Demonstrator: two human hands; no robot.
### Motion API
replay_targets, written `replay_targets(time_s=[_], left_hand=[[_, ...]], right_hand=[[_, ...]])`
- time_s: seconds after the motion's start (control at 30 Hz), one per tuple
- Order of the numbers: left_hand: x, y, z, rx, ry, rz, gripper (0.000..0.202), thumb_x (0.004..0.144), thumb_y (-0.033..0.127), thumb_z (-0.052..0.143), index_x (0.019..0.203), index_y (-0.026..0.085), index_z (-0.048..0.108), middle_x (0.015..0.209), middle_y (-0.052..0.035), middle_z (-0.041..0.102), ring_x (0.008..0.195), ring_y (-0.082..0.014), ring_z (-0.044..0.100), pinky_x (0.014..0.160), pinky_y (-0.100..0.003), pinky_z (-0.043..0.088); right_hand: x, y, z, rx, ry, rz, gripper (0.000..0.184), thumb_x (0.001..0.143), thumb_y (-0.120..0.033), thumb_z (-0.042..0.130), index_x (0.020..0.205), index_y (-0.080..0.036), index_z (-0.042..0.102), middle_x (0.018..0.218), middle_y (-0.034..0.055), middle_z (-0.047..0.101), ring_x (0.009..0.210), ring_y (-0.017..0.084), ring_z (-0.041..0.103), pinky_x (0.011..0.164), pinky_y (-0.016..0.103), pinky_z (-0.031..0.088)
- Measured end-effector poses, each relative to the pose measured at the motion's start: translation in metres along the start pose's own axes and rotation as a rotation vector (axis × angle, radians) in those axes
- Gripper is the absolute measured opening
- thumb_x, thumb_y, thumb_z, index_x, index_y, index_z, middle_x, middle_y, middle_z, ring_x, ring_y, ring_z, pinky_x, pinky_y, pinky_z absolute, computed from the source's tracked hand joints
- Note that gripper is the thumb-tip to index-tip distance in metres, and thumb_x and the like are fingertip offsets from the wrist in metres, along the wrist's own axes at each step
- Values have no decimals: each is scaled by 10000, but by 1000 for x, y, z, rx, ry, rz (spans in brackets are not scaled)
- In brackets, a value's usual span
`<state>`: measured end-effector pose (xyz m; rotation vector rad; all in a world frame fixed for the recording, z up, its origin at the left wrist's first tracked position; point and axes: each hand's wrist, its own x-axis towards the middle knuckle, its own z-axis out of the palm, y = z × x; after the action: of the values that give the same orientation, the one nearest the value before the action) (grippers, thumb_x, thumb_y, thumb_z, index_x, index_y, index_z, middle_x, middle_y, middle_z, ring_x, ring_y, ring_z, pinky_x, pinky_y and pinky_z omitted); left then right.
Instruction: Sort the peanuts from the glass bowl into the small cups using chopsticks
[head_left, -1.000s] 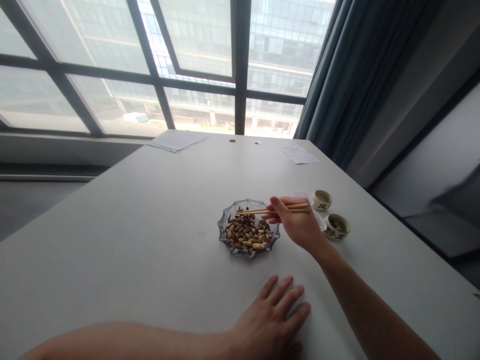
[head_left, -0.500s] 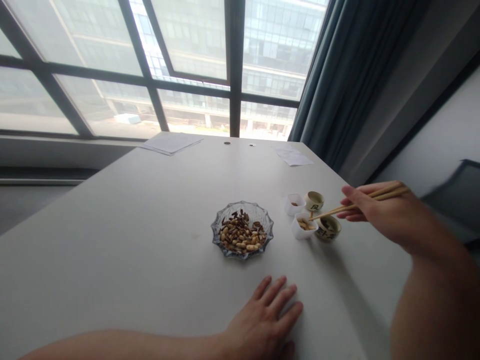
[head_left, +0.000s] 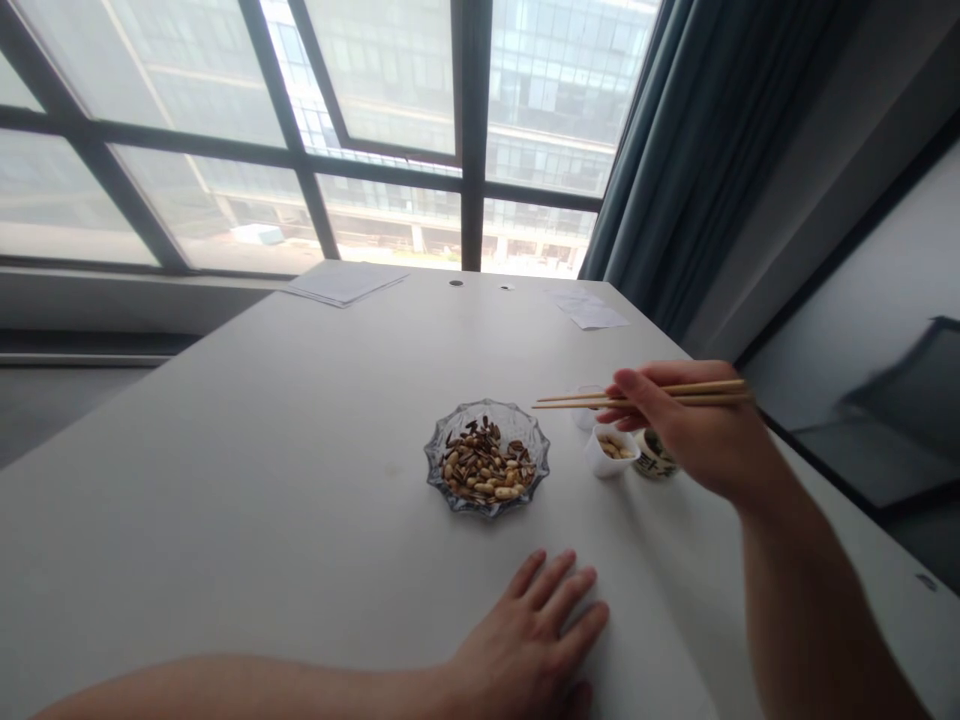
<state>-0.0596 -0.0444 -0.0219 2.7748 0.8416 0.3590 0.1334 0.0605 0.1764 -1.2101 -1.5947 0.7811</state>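
Note:
My right hand [head_left: 675, 415] grips a pair of wooden chopsticks [head_left: 570, 402], held nearly level above the cups. Their tips are slightly apart with nothing between them, up and to the right of a scalloped glass bowl [head_left: 544, 470]. Peanuts [head_left: 491, 489] and dark striped seeds [head_left: 474, 440] fill the bowl. Under the right hand stands a white plastic cup [head_left: 602, 462] with peanuts in it. A second white cup [head_left: 586, 419] and a patterned ceramic cup [head_left: 657, 463] are partly hidden by the hand. My left hand [head_left: 536, 630] lies flat on the table, fingers spread, nearer than the bowl.
The white table [head_left: 300, 480] reaches to the window. Stacked papers [head_left: 346, 283] lie at its far left and a loose sheet [head_left: 589, 307] at its far right. A dark curtain [head_left: 660, 150] hangs beyond, and a dark chair [head_left: 907, 410] is at the right.
My right hand has swung left with the chopsticks, their tips leaving the peanut cup toward the glass bowl. The far ceramic cup is now hidden behind it. My left hand stays put.

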Motion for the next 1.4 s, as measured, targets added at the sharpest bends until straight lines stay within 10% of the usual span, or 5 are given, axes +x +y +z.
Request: replay_targets(time_s=[0.17,0.43,1.4], left_hand=[[0,-1,3,16,7,14,543,1076,494,494,1529,197,453,1656,-117,375,1522,-367,290,1235,-578,224],[0,-2,7,27,18,24,543,1091,502,477,1533,189,444,1658,-122,367,1516,-369,300,1235,-579,223],[1,0,7,23,25,7,561,1066,473,552,1540,193,442,1658,-127,368,1521,-369,290,1241,-581,192]], right_hand=[[-2,14,49,47,-278,-92,391,937,-537,713,860,-164,802,773,76,801,734,227,790,649,278,624],[-1,46,86,189,-336,-2,413,921,-557,719,833,-157,772,742,72,787,746,248,794,615,279,603],[-4,53,96,179,-333,-49,422,930,-565,704,879,-153,785,821,93,800,729,225,753,634,284,573]])
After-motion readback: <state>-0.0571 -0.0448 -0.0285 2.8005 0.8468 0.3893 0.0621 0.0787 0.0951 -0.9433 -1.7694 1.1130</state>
